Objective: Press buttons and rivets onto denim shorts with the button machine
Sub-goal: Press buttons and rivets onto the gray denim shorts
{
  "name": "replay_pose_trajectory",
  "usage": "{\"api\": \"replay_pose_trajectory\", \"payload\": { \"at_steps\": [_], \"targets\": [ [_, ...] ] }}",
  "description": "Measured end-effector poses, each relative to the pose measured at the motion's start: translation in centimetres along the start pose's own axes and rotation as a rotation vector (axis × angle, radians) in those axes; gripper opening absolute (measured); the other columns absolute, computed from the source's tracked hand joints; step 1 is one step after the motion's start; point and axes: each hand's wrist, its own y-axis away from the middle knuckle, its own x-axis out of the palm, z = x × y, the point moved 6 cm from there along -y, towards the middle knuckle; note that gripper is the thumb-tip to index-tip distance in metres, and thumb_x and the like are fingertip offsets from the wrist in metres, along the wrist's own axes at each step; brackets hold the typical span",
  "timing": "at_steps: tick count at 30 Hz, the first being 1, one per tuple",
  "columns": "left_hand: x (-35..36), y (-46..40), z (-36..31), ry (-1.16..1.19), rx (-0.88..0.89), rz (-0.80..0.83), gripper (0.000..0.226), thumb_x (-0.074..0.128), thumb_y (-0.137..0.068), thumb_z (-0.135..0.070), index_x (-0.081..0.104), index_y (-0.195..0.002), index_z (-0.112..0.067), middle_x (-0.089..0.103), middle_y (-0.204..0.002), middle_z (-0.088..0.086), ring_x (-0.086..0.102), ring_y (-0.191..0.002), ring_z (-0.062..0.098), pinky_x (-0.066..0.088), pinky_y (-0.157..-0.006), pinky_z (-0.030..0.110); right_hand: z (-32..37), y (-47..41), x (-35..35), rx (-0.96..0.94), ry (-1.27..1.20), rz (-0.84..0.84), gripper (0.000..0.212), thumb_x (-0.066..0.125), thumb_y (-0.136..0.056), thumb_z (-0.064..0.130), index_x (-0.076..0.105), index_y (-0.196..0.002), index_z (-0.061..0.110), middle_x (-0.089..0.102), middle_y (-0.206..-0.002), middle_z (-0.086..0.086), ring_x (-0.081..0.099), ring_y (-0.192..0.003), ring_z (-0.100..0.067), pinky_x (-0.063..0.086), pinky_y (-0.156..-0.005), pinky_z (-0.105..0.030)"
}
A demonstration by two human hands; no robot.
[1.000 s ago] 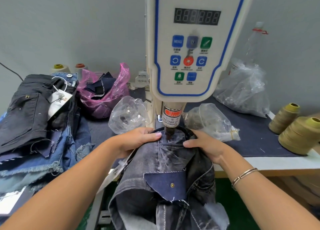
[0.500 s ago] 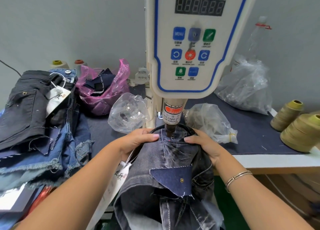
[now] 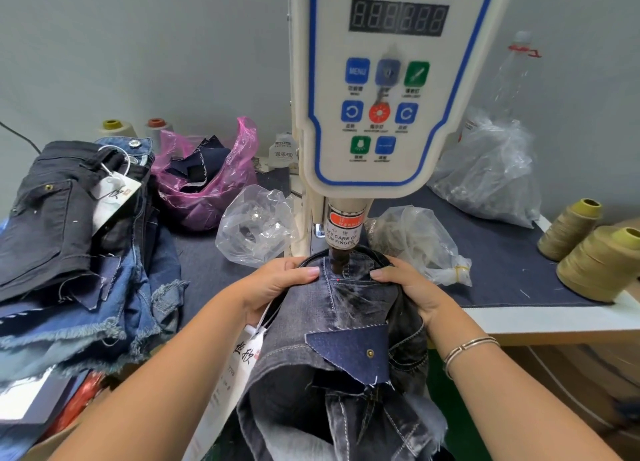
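Grey denim shorts (image 3: 349, 308) lie at lower centre of the frame, draped over the edge of the table (image 3: 554, 322), their top edge pushed under the press head (image 3: 341, 252) of the button machine (image 3: 381, 96), which fills the upper centre. Press head sits down on the cloth; a small red light dot shows on the denim just below it. Left hand (image 3: 277, 287) grips the shorts left of the press head, thumb flat on top, other fingers curled under the fabric. Right hand (image 3: 408, 289) grips the shorts right of the press head the same way; bracelet (image 3: 467, 348) on that wrist. A dark blue patch (image 3: 349, 349) with a brass rivet (image 3: 370, 352) lies on the shorts lower down. A paper tag (image 3: 242, 356) hangs from the shorts below the left hand. Left of frame: a pile of shorts (image 3: 69, 252), black pair on top. Behind it, a pink bag (image 3: 207, 186) with dark scraps. Clear bags (image 3: 256, 225) flank the machine column. Right edge: two thread cones (image 3: 588, 249), olive-yellow, on the table.
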Motion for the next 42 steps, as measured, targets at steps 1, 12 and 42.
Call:
{"api": "replay_pose_trajectory", "payload": {
  "at_steps": [1, 12, 42],
  "targets": [
    [0.11, 0.06, -0.06, 0.014, 0.001, 0.004, 0.060, 0.091, -0.054, -0.044, 0.075, -0.105, -0.015, 0.069, -0.111, 0.015, 0.069, -0.095, 0.023, 0.056, -0.083, 0.032, 0.01, -0.01, -0.04, 0.000, 0.002, -0.004, 0.034, 0.056, -0.071, -0.003, 0.063, -0.104, -0.001, 0.071, -0.090, -0.018, 0.070, -0.075, -0.025, 0.057, -0.071, -0.033],
    [0.37, 0.24, 0.19, 0.130, 0.006, -0.004, 0.038, 0.076, -0.073, -0.026, 0.073, -0.108, -0.013, 0.071, -0.109, 0.013, 0.070, -0.093, 0.022, 0.056, -0.076, 0.029, 0.07, 0.00, -0.04, 0.000, -0.005, -0.008, 0.032, 0.054, -0.072, -0.001, 0.062, -0.103, -0.001, 0.071, -0.088, -0.018, 0.070, -0.072, -0.025, 0.058, -0.068, -0.032],
    [0.32, 0.45, 0.03, 0.132, 0.034, -0.100, 0.046, 0.069, -0.077, -0.016, 0.062, -0.121, -0.006, 0.065, -0.119, 0.022, 0.069, -0.098, 0.026, 0.057, -0.078, 0.031, 0.10, 0.16, -0.14, -0.006, 0.000, 0.019, 0.031, 0.057, -0.075, -0.004, 0.063, -0.105, -0.002, 0.071, -0.092, -0.019, 0.070, -0.078, -0.027, 0.059, -0.071, -0.034]
  ]
}}
